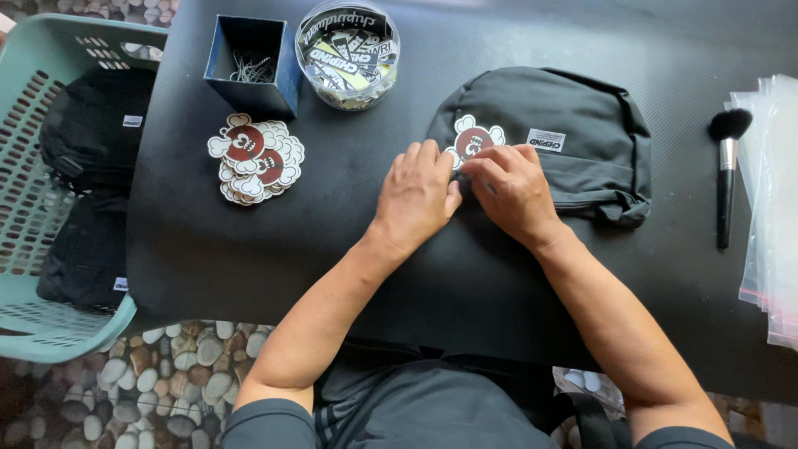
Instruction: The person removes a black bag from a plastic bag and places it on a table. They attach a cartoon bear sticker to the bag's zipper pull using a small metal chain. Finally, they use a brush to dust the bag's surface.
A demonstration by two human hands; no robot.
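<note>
A small black backpack (573,108) lies flat on the black table (249,241). A cloud-shaped tag with a red cartoon face (474,137) rests on the pack's front. My left hand (416,195) and my right hand (511,187) meet at the tag's lower edge, fingertips pinched together there. What the fingers pinch is hidden under them. A white label (545,140) is sewn on the pack to the right of the tag.
A stack of the same cartoon tags (255,158) lies to the left. Behind it stand a blue box of metal pins (249,62) and a clear round tub of labels (347,51). A teal basket holding black bags (33,316) is at far left. Brush (727,175) and clear plastic bags (773,208) lie at right.
</note>
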